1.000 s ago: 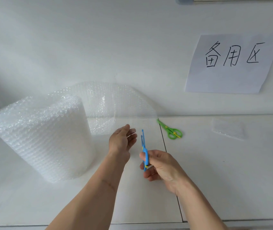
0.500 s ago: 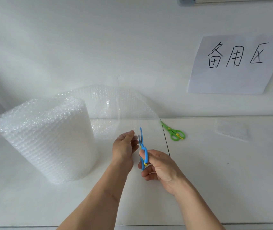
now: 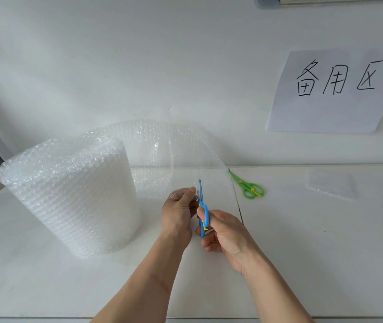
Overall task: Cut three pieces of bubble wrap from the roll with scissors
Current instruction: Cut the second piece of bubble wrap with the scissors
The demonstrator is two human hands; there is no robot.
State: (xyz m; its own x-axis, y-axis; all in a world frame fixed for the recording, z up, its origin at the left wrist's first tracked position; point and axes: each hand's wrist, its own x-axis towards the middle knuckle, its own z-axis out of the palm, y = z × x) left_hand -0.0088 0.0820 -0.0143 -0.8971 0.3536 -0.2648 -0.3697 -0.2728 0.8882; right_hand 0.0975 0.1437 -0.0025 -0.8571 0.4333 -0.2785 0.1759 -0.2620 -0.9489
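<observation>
Bubble wrap [image 3: 174, 157] is seen paid out from the upright roll [image 3: 69, 194] at the left of the white surface [image 3: 302, 241], a clear, dimpled sheet arching toward the wall. Its near edge is pinched by the left grip [image 3: 178, 210]; blue scissors [image 3: 202, 210], blades nearly closed, are held in the curled right grip [image 3: 225, 231]. A ragged or skewed cut could result if the limp film is left slack, since it may fold between the blades. One cut piece [image 3: 330, 184] lies far right.

"备用区" on wall paper sheet [image 3: 332, 92]
</observation>
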